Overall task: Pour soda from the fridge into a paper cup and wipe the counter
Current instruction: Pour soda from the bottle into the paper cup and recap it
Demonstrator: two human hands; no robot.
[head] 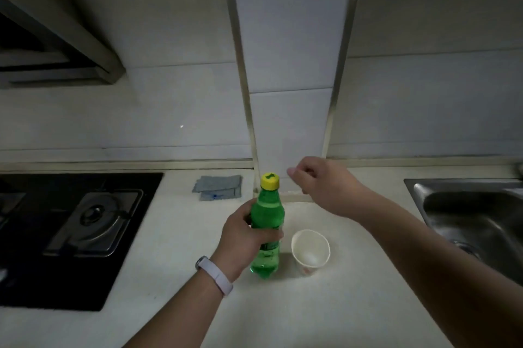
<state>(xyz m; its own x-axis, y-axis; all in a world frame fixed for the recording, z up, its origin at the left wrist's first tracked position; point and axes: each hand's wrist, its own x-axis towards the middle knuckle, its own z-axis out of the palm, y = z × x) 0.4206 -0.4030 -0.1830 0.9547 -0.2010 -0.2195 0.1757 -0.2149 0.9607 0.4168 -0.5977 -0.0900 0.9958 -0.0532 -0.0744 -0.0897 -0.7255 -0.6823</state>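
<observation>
Nearest us, the left hand (243, 237), a pale smooth band (214, 275) on its wrist, wraps its fingers round the middle of the bottle (266, 214): green clear plastic, ridged, upright, its base down at the pale matte worktop (353, 305). Just to its right stands the cup (310, 250), white paper, tapered, round mouth open, not touching the bottle. Up top, the yellow ribbed cap (270, 180) is on. The right hand (319, 183) hovers just right of that cap, fingers loosely curled, holding nothing, not touching it. Further back, a folded grey cloth (218, 187) lies flat by the glossy tiled wall (288, 121). Far left, a black glass hob (70, 234); far right, a steel sink (467, 211).
</observation>
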